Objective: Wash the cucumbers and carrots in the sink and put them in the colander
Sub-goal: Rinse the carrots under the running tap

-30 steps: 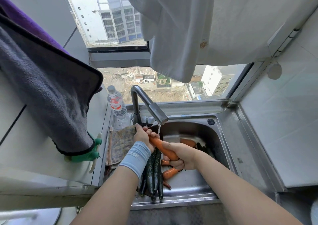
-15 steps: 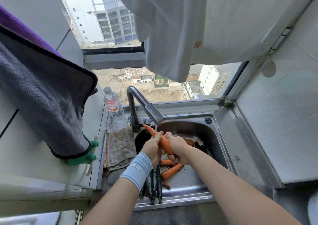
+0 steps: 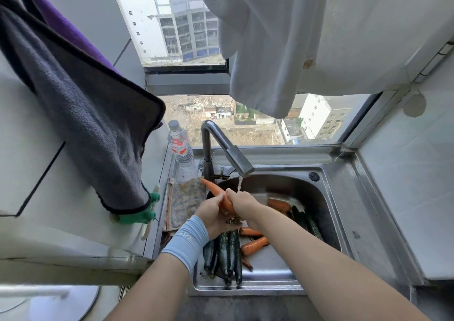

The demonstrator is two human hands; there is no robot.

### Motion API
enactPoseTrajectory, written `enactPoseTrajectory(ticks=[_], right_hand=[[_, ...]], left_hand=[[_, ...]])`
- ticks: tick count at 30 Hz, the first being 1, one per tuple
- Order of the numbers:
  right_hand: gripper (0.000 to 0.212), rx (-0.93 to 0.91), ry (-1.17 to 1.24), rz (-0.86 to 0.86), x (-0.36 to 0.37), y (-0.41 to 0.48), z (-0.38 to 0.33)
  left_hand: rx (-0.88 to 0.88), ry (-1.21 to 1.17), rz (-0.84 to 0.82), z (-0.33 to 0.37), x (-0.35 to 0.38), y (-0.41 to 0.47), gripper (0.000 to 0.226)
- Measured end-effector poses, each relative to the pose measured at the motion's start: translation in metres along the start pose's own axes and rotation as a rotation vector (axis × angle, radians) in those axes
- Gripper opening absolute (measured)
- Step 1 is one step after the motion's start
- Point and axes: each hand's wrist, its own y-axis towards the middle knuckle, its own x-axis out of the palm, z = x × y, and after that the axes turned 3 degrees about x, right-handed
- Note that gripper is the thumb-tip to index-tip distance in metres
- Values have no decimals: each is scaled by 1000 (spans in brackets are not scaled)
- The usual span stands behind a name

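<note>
Grips a carrot (image 3: 212, 188) with left hand (image 3: 212, 218) and right hand (image 3: 243, 204), fingers (image 3: 232, 197) curled round it. Holds it just below the faucet (image 3: 235, 155).

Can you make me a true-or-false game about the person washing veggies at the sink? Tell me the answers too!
1. The left hand and the right hand both hold one carrot. True.
2. The tap is turned off. False: water runs from it down onto the hands.
3. The cucumbers lie on the windowsill. False: they lie in the sink, near its front edge.
4. A water bottle stands left of the tap. True.
5. The cloth hanging above the sink is red. False: it is white.
</note>
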Motion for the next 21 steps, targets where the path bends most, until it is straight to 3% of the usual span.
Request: enactPoseTrajectory(ticks=[5,9,13,15,18,21], right_hand=[[47,-62,-108,235,2,24,21],[22,-100,288,167,-14,17,21],[55,-43,512,55,-22,21,17],[62,30,543,8,-21,17,13],[27,70,463,-26,-23,14,5],[15,95,463,-24,-20,17,-1]], left_hand=[[33,-10,-11,3,3,-4,34],[-33,61,46,7,12,1,36],[-131,223,9,9,20,8,51],[-135,247,-46,11,23,8,45],[-97,171,-168,20,19,1,22],[-46,193,-221,27,11,-3,23]])
